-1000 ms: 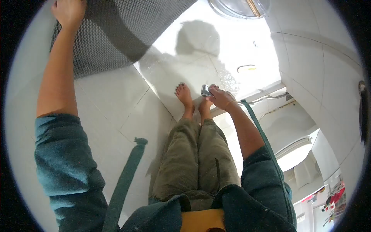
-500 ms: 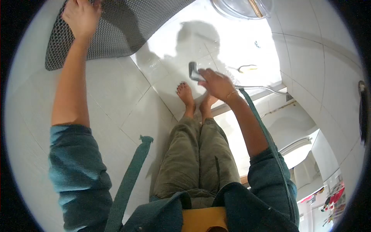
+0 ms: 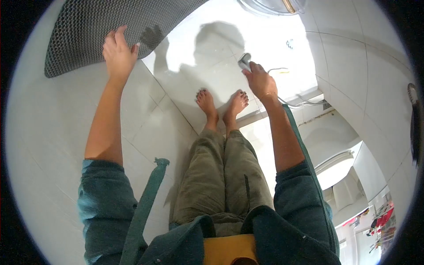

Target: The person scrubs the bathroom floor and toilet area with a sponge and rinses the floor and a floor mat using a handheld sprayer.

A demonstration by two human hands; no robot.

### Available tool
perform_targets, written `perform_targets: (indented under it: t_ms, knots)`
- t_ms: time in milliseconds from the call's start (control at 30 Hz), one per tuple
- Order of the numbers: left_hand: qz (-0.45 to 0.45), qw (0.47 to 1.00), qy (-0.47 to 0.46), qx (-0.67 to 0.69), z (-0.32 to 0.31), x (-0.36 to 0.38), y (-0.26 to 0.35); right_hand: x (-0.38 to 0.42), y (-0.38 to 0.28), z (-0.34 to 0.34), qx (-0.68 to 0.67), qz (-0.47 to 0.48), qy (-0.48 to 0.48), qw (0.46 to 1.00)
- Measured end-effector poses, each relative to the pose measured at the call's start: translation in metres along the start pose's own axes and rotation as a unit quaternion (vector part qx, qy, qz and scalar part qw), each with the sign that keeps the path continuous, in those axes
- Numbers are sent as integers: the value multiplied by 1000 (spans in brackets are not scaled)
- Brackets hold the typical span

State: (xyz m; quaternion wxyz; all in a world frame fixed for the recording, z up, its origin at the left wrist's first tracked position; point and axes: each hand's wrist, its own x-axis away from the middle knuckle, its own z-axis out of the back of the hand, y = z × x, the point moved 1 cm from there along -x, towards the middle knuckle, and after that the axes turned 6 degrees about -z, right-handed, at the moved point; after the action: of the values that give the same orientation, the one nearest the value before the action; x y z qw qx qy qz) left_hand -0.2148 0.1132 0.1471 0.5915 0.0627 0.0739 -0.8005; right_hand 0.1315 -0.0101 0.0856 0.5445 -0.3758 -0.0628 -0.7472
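A grey woven mat [image 3: 88,26] hangs against the tiled wall at the upper left. Just over its lower part is my left hand [image 3: 119,55], fingers apart and holding nothing; whether it touches the mat I cannot tell. My right hand [image 3: 261,81] is wrapped round the handle of a silver shower head [image 3: 244,61], out over the wet floor. From near my right wrist a hose [image 3: 304,104] runs to the wall on the right.
Two bare feet stand on the white tiled floor [image 3: 216,73]. A clear round tub [image 3: 274,6] is at the top, with a drain [image 3: 289,43] below it. A small yellow-handled item [image 3: 282,71] lies near my right hand. A toilet [image 3: 338,170] stands at the right.
My left hand has come off the mat's upper part, moving right and down with its fingers opening. My right hand and the shower head have moved up and to the right.
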Motion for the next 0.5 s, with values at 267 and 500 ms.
perform_targets:
  t_ms: [267,500]
  knots:
    - [36,998,-51,23,-8,36,0,21,-9,-11,111,143,-45,982]
    - [50,995,-73,38,-11,56,2,1,0,1,28,99,93,990]
